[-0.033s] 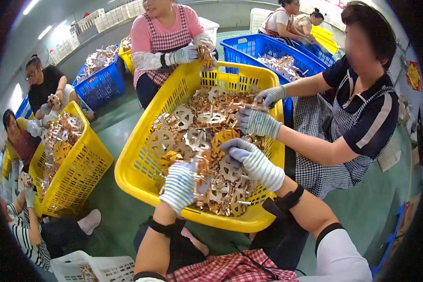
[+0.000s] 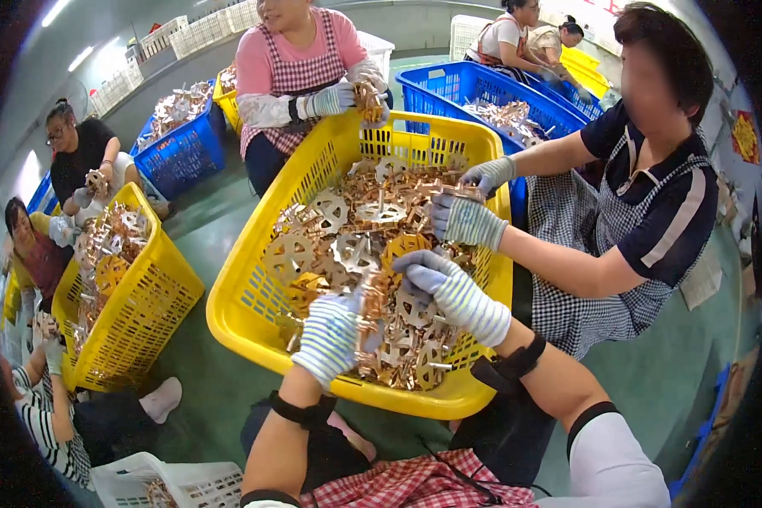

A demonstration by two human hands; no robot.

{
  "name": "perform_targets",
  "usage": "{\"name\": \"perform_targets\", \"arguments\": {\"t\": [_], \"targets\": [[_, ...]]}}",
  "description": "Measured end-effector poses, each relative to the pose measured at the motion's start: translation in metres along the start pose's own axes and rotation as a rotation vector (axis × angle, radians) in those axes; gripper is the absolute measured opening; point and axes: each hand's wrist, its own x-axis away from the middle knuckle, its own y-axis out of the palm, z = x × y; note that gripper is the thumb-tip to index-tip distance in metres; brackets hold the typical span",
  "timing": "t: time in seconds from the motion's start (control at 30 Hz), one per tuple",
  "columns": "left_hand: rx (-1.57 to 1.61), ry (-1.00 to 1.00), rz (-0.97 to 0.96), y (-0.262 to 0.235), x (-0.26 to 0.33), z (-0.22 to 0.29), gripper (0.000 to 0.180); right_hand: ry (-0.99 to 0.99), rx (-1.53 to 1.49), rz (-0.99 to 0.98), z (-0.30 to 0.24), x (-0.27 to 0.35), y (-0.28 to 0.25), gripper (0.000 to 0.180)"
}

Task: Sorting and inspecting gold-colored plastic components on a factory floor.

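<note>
My left hand (image 2: 328, 334), in a striped grey-tipped glove, is closed around a metal part (image 2: 369, 309) with coppery edges, held upright over the near side of a yellow basket (image 2: 237, 326). Motion blurs this part a little. To its right, my right hand (image 2: 461, 296), gloved alike, has its fingers curled and pressed together just above the heap; whether anything is in them is hidden. Beneath both hands lies a pile of flat, spoked metal parts (image 2: 356, 252), silvery and copper-coloured, some with short pins.
At the right, a co-worker's gloved hands (image 2: 470, 216) hold a metal part over the same basket. Another person's gloves (image 2: 334, 100) are at its far rim. A second yellow basket (image 2: 135, 305) stands left, blue crates (image 2: 457, 85) behind, a white basket (image 2: 165, 478) near my left.
My left hand has shifted slightly right with the metal part. My right hand has moved very slightly left; the co-worker's hands are almost unchanged.
</note>
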Motion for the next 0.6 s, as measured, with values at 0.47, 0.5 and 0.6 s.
{"name": "perform_targets", "arguments": {"t": [0.47,0.5,0.6], "targets": [[-0.108,0.055,-0.203,-0.008,-0.007,0.015,0.086,0.224,0.247,0.083,-0.013,0.004,0.016,0.03],[-0.109,0.054,-0.203,-0.008,-0.007,0.016,0.086,0.109,0.378,0.092,-0.004,0.001,0.013,0.029],[-0.124,0.05,-0.208,-0.001,-0.011,0.017,0.081,-0.267,0.781,0.164,0.017,-0.005,0.001,0.025]]}}
